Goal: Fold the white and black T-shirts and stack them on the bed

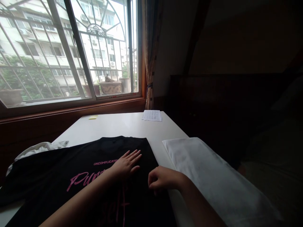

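A black T-shirt (82, 157) with pink lettering lies spread over the white table (113, 124). My left hand (126, 164) rests flat on its upper part, fingers spread, just right of the word "UNCOMPLICATED". To the right, my right hand (161, 179) is curled at the shirt's right edge, its fingers bent inward. Whatever those fingers may hold is too dark and hidden to make out. The shirt's sleeve on the left reaches out past the table's left side.
White folded fabric (203, 167) lies along the table's right side. Another white cloth (40, 148) is at the left, partly under the shirt. Papers (152, 115) and a yellow note (93, 117) sit at the far edge, below a barred window (104, 56) and curtain (150, 63).
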Action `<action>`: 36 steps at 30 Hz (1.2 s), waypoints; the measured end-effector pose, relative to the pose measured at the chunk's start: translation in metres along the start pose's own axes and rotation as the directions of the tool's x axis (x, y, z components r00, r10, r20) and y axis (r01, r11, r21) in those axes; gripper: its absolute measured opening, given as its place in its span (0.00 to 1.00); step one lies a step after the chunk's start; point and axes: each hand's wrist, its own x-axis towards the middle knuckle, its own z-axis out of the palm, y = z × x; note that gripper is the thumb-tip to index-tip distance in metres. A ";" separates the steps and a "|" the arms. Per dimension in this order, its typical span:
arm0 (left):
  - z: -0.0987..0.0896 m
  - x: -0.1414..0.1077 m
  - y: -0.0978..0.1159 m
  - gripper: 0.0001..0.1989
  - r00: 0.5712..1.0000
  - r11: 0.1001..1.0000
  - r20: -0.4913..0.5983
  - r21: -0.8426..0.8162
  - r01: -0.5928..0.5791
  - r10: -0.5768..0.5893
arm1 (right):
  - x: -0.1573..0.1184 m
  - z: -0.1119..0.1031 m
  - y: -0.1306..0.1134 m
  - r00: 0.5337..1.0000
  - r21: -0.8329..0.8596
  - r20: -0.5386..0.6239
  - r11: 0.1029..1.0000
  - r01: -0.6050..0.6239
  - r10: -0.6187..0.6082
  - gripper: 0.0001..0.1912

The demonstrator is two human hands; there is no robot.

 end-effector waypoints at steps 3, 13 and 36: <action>0.002 0.017 -0.013 0.32 0.996 0.997 0.050 0.022 0.075 -0.076 | 0.001 0.001 0.001 1.000 -0.010 -0.012 1.000 -0.007 0.006 0.11; 0.007 0.077 -0.023 0.29 0.966 0.964 -0.103 0.096 0.248 -0.238 | -0.001 -0.001 -0.002 1.000 -0.013 0.002 1.000 -0.018 0.019 0.11; 0.028 0.129 -0.035 0.31 0.998 0.998 -0.020 0.025 0.065 -0.064 | 0.004 0.003 0.000 0.998 -0.062 -0.049 0.997 -0.045 0.042 0.11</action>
